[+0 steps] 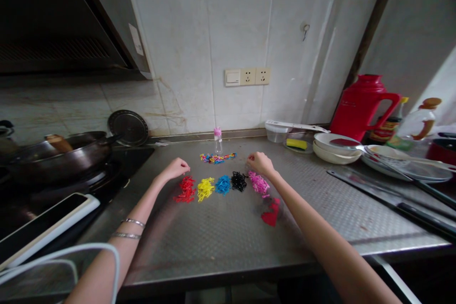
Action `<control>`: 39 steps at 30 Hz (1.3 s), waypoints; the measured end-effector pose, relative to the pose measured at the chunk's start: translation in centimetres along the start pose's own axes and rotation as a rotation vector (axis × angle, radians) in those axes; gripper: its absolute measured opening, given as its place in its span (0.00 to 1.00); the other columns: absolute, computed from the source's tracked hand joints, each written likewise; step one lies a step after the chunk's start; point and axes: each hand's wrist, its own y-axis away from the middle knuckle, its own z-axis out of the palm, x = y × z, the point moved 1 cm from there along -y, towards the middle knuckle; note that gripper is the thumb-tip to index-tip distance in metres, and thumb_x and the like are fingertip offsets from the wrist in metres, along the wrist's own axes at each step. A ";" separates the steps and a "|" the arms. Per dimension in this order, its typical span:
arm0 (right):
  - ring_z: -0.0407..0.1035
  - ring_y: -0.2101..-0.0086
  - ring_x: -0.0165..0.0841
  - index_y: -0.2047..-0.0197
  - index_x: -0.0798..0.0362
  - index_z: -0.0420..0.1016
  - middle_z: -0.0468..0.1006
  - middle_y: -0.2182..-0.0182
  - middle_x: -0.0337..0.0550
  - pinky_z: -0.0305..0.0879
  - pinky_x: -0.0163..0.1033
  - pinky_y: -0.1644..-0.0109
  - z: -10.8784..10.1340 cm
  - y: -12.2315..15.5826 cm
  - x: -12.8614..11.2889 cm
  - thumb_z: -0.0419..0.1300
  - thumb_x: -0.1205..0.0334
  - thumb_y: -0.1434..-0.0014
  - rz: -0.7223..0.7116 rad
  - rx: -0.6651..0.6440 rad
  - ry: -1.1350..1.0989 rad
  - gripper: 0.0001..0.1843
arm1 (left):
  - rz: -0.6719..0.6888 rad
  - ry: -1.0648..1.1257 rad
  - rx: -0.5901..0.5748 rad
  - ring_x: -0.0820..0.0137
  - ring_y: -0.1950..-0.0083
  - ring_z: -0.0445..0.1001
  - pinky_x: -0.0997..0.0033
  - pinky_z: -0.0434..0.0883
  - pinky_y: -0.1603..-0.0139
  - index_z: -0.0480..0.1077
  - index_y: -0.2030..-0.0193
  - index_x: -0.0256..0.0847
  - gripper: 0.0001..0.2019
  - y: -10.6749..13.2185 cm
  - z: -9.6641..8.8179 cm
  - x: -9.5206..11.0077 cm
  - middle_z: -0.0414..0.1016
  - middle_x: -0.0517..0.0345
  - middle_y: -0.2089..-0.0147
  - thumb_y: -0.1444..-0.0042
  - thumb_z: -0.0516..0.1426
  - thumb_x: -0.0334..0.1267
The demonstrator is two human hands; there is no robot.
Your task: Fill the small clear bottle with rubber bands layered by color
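Small thin pieces, too fine to name surely, lie sorted by colour in a row on the metal counter (pixel 228 237): a red pile (pixel 185 190), a yellow pile (pixel 205 189), a blue pile (pixel 223 185), a black pile (pixel 238 181) and a pink pile (pixel 259 184). Behind them runs a strip of mixed-colour pieces (pixel 218 158), with a small clear bottle (pixel 218 145) with a pink top beyond it. My left hand (pixel 176 168) is pinched closed just above the red pile. Similarly closed, my right hand (pixel 261 163) is over the pink pile's far side. Anything between the fingertips is hidden.
A red heart-shaped piece (pixel 271 213) lies beside my right forearm. Rightward are bowls (pixel 337 154), a long knife (pixel 363 190), a yellow sponge (pixel 296 144) and a red thermos jug (pixel 359 109). At left stand a pan (pixel 67 164) on the stove and a white-cased device (pixel 46 228).
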 end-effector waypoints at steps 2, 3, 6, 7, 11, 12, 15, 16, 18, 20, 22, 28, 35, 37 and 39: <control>0.69 0.66 0.34 0.65 0.50 0.77 0.77 0.68 0.45 0.59 0.31 0.67 0.4 -0.6 -2.1 0.53 0.58 0.50 -0.064 -0.009 -0.049 0.13 | -0.003 0.001 0.024 0.72 0.76 0.67 0.77 0.59 0.74 0.74 0.75 0.34 0.14 0.0 0.2 0.1 0.72 0.56 0.80 0.58 0.52 0.42; 0.69 0.65 0.34 0.64 0.49 0.77 0.77 0.67 0.44 0.59 0.30 0.67 0.7 -0.8 -3.2 0.53 0.58 0.50 -0.097 -0.032 -0.072 0.13 | -0.003 0.000 0.041 0.71 0.76 0.68 0.76 0.60 0.73 0.75 0.75 0.34 0.14 0.0 0.2 0.1 0.72 0.56 0.80 0.57 0.52 0.42; 0.69 0.63 0.34 0.62 0.48 0.76 0.77 0.65 0.43 0.60 0.30 0.65 2.1 -1.4 -5.8 0.54 0.59 0.50 -0.168 -0.106 -0.098 0.13 | -0.011 -0.004 0.107 0.70 0.75 0.70 0.75 0.62 0.72 0.75 0.72 0.34 0.14 -0.3 0.3 -0.4 0.73 0.54 0.79 0.56 0.52 0.41; 0.69 0.63 0.34 0.61 0.48 0.75 0.76 0.64 0.43 0.60 0.31 0.65 2.6 -1.6 -6.4 0.54 0.59 0.50 -0.190 -0.120 -0.092 0.14 | -0.011 -0.004 0.132 0.70 0.74 0.70 0.75 0.62 0.72 0.75 0.72 0.34 0.14 -0.4 0.3 -0.6 0.73 0.54 0.79 0.56 0.52 0.40; 0.69 0.62 0.35 0.59 0.48 0.74 0.75 0.61 0.45 0.61 0.33 0.63 4.5 -2.2 -7.9 0.56 0.61 0.52 -0.209 -0.168 -0.038 0.15 | 0.010 0.008 0.190 0.69 0.72 0.72 0.75 0.64 0.69 0.74 0.71 0.34 0.13 -0.8 0.5 -1.5 0.75 0.52 0.74 0.55 0.52 0.39; 0.69 0.62 0.35 0.59 0.48 0.74 0.75 0.61 0.45 0.61 0.33 0.63 4.8 -2.4 -8.1 0.56 0.62 0.53 -0.206 -0.180 -0.027 0.15 | 0.012 0.012 0.192 0.69 0.71 0.72 0.75 0.64 0.69 0.74 0.71 0.34 0.13 -0.9 0.6 -1.6 0.76 0.52 0.73 0.54 0.52 0.39; 0.69 0.62 0.36 0.60 0.48 0.74 0.75 0.62 0.46 0.62 0.34 0.64 5.3 -2.8 -8.4 0.56 0.64 0.53 -0.209 -0.194 -0.012 0.15 | 0.013 0.016 0.189 0.69 0.70 0.73 0.75 0.65 0.68 0.74 0.70 0.35 0.12 -0.8 0.8 -1.6 0.76 0.52 0.71 0.54 0.52 0.39; 0.69 0.63 0.36 0.60 0.48 0.75 0.75 0.62 0.46 0.62 0.34 0.64 5.4 -2.9 -8.4 0.55 0.64 0.53 -0.213 -0.192 -0.013 0.15 | 0.013 0.015 0.187 0.68 0.70 0.73 0.75 0.65 0.68 0.74 0.70 0.35 0.12 -0.8 0.8 -1.6 0.76 0.52 0.71 0.54 0.52 0.39; 0.69 0.63 0.35 0.61 0.48 0.75 0.76 0.63 0.46 0.61 0.33 0.64 5.4 -3.0 -8.4 0.55 0.65 0.52 -0.215 -0.184 -0.019 0.14 | 0.012 0.011 0.186 0.68 0.69 0.73 0.75 0.65 0.68 0.75 0.70 0.35 0.12 -0.7 0.8 -1.5 0.76 0.51 0.70 0.54 0.52 0.39; 0.69 0.63 0.35 0.61 0.48 0.75 0.76 0.63 0.45 0.61 0.32 0.64 5.4 -2.9 -8.3 0.54 0.65 0.51 -0.213 -0.168 -0.030 0.14 | 0.010 0.010 0.189 0.68 0.69 0.73 0.74 0.65 0.68 0.75 0.70 0.35 0.12 -0.6 0.7 -1.5 0.76 0.51 0.70 0.54 0.52 0.39; 0.69 0.64 0.34 0.61 0.47 0.75 0.76 0.64 0.44 0.61 0.32 0.65 5.4 -2.9 -8.0 0.54 0.65 0.50 -0.212 -0.144 -0.058 0.14 | 0.013 0.013 0.195 0.67 0.68 0.73 0.74 0.65 0.67 0.75 0.70 0.35 0.12 -0.6 0.6 -1.5 0.76 0.51 0.70 0.54 0.52 0.39; 0.69 0.68 0.31 0.62 0.51 0.76 0.77 0.69 0.41 0.60 0.30 0.65 4.5 -2.6 -6.8 0.54 0.68 0.53 -0.346 -0.139 -0.239 0.15 | 0.006 0.014 0.202 0.67 0.67 0.73 0.74 0.65 0.67 0.75 0.70 0.36 0.12 -0.4 0.8 -1.3 0.76 0.52 0.71 0.54 0.52 0.38; 0.67 0.75 0.26 0.60 0.57 0.75 0.75 0.75 0.38 0.60 0.27 0.71 3.1 0.0 -6.8 0.56 0.73 0.58 -0.562 -0.423 -0.447 0.19 | -0.001 0.074 0.193 0.68 0.70 0.73 0.75 0.65 0.69 0.74 0.71 0.34 0.12 -0.6 0.9 -0.8 0.76 0.52 0.73 0.54 0.53 0.39; 0.66 0.75 0.25 0.60 0.56 0.74 0.76 0.74 0.37 0.60 0.26 0.71 2.5 0.6 -7.0 0.56 0.73 0.59 -0.567 -0.455 -0.452 0.20 | -0.005 0.104 0.185 0.69 0.72 0.72 0.75 0.65 0.70 0.74 0.70 0.33 0.12 -0.8 0.8 -0.7 0.75 0.53 0.75 0.54 0.52 0.39; 0.66 0.74 0.25 0.60 0.55 0.75 0.76 0.74 0.37 0.60 0.27 0.70 2.0 0.8 -7.0 0.56 0.72 0.58 -0.545 -0.420 -0.442 0.19 | -0.003 0.130 0.174 0.70 0.73 0.71 0.75 0.65 0.71 0.74 0.70 0.33 0.12 -1.2 0.8 -0.7 0.75 0.54 0.76 0.54 0.52 0.38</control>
